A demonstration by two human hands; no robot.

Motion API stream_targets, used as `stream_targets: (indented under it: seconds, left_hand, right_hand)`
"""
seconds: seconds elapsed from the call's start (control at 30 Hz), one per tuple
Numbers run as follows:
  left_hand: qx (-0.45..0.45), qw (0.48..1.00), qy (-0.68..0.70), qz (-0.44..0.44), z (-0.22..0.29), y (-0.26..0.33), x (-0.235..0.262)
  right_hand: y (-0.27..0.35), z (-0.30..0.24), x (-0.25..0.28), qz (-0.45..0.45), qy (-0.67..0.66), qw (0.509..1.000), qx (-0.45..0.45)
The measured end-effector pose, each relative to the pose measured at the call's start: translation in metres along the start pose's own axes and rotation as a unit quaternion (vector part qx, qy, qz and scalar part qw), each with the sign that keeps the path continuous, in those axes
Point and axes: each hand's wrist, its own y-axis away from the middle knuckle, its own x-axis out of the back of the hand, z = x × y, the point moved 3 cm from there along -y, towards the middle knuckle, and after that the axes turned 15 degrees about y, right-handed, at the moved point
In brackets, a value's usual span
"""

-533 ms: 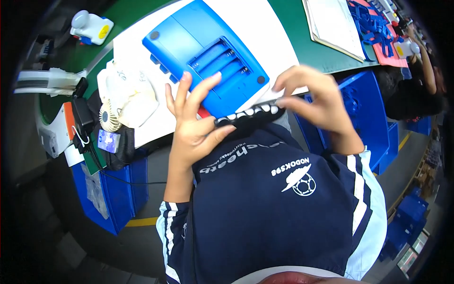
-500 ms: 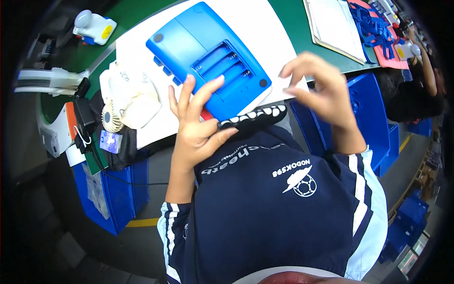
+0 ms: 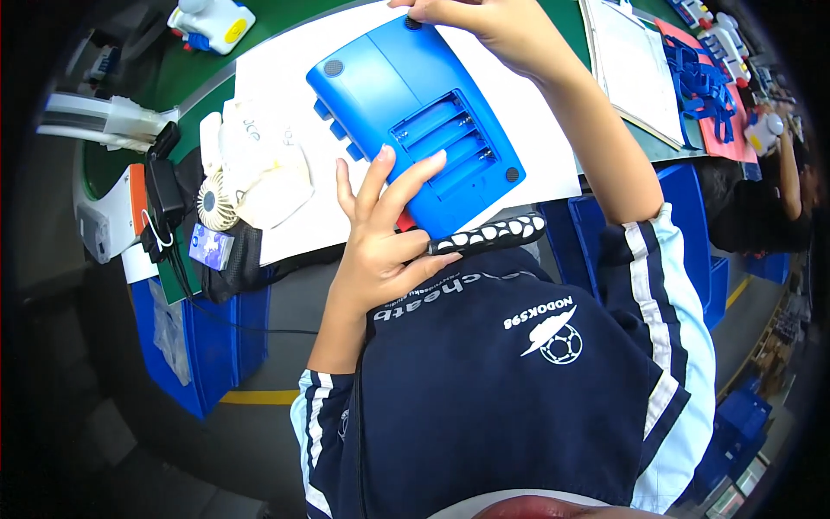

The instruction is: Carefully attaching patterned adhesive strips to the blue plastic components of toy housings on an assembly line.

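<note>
- The blue plastic casing with an open battery bay (image 3: 415, 121) lies bottom-up on a white paper sheet (image 3: 536, 147) in the middle of the counter, its ribbed slots facing the camera; this way up, the bay can be got at from above.
- The left hand (image 3: 380, 233) rests on the casing's near edge, fingers spread and laid flat beside the bay, seemingly to steady it. Under the thumb sits a black tool handle with white spots (image 3: 488, 235), touching the casing's near corner.
- The right hand (image 3: 480, 22) reaches to the far corner, fingertips pressed together on the edge; whether it pinches something small I cannot tell.
- Left of the casing lie white cloth gloves (image 3: 259, 164) and a small white hand fan (image 3: 216, 201), both near at hand.
- The green counter (image 3: 181, 78) also carries a white toy-like part with a yellow disc (image 3: 212, 22) at far left and a paper pad (image 3: 635, 69) at right.
- Blue plastic bins (image 3: 207, 346) stand under and beside the counter; a yellow line (image 3: 259, 397) marks the grey floor.
</note>
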Motion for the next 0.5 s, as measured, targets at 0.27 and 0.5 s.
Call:
stream_targets:
  seconds: [0.27, 0.5]
  left_hand:
    - [-0.003, 1.000, -0.002, 0.000, -0.0017, 0.0009, 0.0001]
    - [-0.005, 1.000, -0.001, 0.001, -0.0022, 0.0023, 0.0011]
  right_hand:
    - [-0.0025, 0.0062, -0.0014, 0.006, -0.087, 0.995, 0.041]
    - [-0.0028, 0.0044, -0.0039, 0.017, -0.057, 0.998, 0.029]
